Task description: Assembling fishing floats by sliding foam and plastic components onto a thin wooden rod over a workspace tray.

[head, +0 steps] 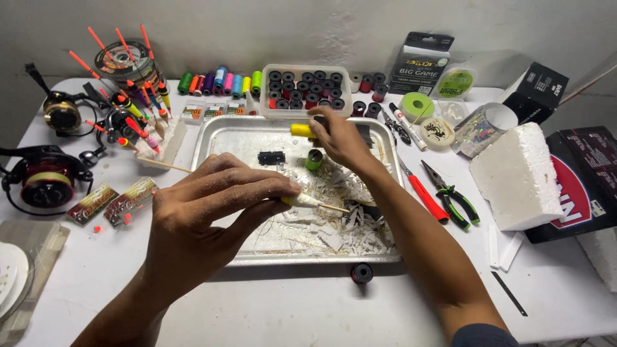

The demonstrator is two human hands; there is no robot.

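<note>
Metal tray, dull silver and shallow, sits mid-frame, littered with white shavings (curled, papery flakes). Left hand at centre-left pinches a pale tapered float body on a thin wooden stick between thumb and fingertips, above the tray's lower half. Right hand reaches to the tray's upper edge, fingers closed on a yellow cylinder. Small green spool stands just below that hand.
</note>
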